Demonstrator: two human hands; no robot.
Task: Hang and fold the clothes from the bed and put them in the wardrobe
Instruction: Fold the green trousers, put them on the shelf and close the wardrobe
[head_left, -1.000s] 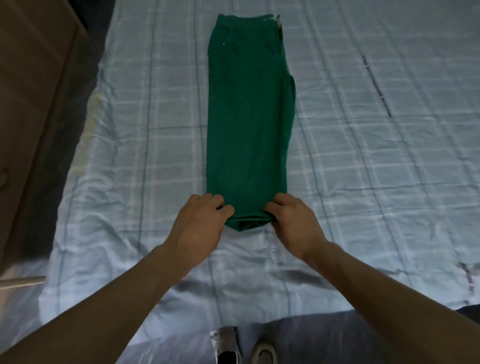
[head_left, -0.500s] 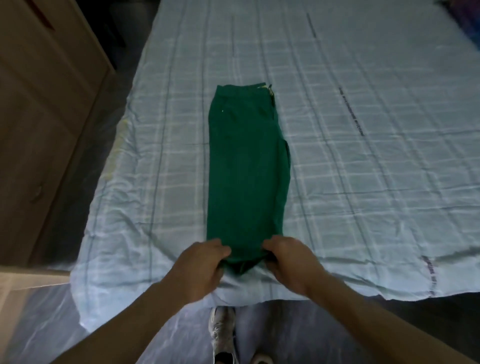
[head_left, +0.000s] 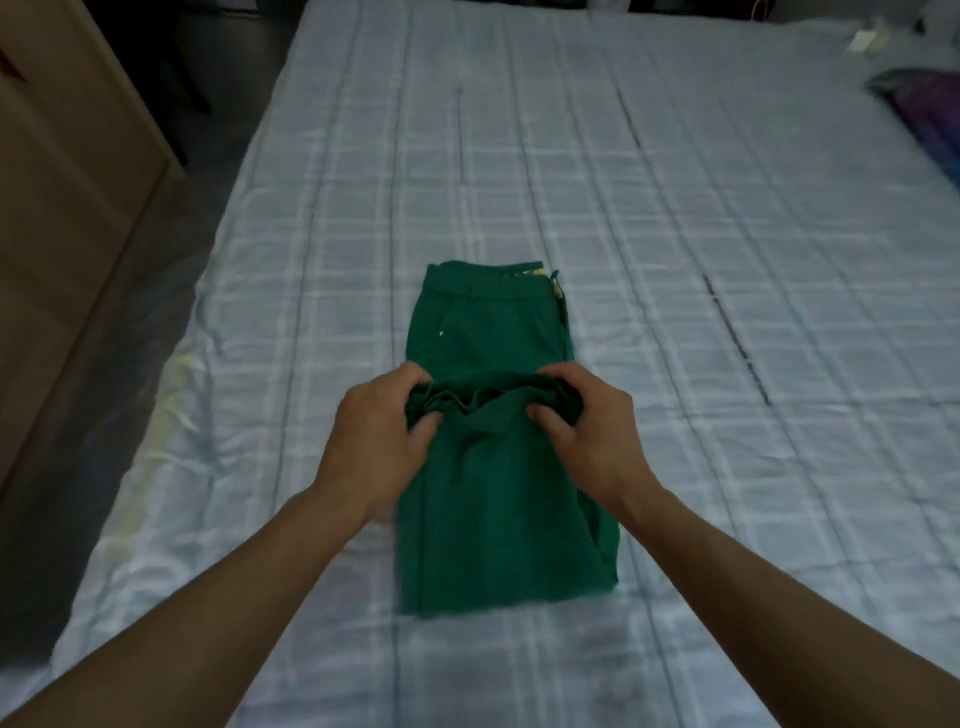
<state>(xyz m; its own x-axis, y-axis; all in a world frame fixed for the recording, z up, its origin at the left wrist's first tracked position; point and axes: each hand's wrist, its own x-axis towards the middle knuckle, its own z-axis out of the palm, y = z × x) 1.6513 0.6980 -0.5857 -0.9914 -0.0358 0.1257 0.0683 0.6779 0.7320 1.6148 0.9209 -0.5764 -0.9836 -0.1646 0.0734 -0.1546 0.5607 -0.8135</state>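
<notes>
Hem end (head_left: 483, 401) of green trousers (head_left: 498, 519) pinched at both corners, left hand (head_left: 374, 441) and right hand (head_left: 587, 431) level. Waistband (head_left: 493, 283) lies straight ahead toward far edge of bed (head_left: 675, 260). Long axis runs near-to-far, so neither hand is nearer. Trousers sit by near edge.

Deep green trousers (head_left: 498, 499) lie on a pale blue checked bed sheet (head_left: 675, 260); a tan wooden wardrobe (head_left: 62, 218) stands left of the hands.

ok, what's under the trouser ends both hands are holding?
The upper part of the green trousers, flat on the checked sheet; the waistband shows beyond the left hand and right hand. The rest of that layer is hidden by the folded-over legs.
</notes>
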